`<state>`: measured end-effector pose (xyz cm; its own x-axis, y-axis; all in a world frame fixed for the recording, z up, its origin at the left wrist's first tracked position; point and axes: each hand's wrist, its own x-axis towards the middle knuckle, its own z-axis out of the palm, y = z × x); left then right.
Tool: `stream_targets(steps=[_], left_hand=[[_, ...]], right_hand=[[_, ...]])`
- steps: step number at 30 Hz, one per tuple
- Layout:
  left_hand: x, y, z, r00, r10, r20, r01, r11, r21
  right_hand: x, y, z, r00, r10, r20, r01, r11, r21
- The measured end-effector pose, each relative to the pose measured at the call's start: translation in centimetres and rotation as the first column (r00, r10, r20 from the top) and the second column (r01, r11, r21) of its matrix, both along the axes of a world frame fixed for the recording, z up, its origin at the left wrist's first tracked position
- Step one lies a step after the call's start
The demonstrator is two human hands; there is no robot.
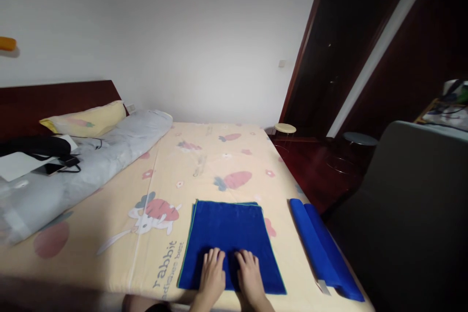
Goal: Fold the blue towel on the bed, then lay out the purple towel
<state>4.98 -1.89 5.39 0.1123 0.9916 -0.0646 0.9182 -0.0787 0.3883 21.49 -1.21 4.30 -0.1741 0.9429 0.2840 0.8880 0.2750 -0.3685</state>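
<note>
A folded blue towel (228,229) lies flat near the front edge of a bed covered with a cream sheet (204,165) printed with carrots and rabbits. My left hand (212,275) and my right hand (249,275) rest side by side, palms down, on the towel's near edge, fingers slightly spread. Neither hand grips anything. To the right, at the bed's edge, lies a second blue towel (323,248), folded into a long narrow strip.
A rolled grey quilt (91,165) and a yellow pillow (87,119) lie at the bed's left by the dark headboard, with a phone and black bag on top. Two round stools (285,129) stand by a dark doorway. A grey chair back (413,204) is at right.
</note>
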Motion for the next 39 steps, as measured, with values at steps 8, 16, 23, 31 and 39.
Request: stream_targets(steps=[8,16,23,31,39], left_hand=[[-6.0,-1.5,-3.3,0.983,0.158,-0.094,-0.156,0.987,0.034],[-10.7,-2.2,-3.1,0.956,0.222,-0.192,-0.177,0.958,0.226],[0.5,3.5,-1.4,0.993,-0.107,-0.042,0.112,0.982,0.154],[-8.0,1.6,-5.4,0.976,-0.071,-0.206,0.133,0.944,0.303],[-7.5,2.9,-3.1,0.977,-0.02,-0.214,0.071,0.97,0.234]], right_hand=[[5.7,-0.8,-2.9,0.983,-0.16,0.087,0.173,0.971,-0.165],[9.9,-0.3,-3.2,0.967,-0.228,0.114,0.245,0.955,-0.167],[-1.4,3.3,1.2,0.999,0.053,-0.011,-0.054,0.978,-0.203],[7.4,2.4,-2.1,0.974,-0.17,0.151,0.2,0.956,-0.216],[6.3,3.9,-0.5,0.963,-0.195,0.184,0.229,0.956,-0.184]])
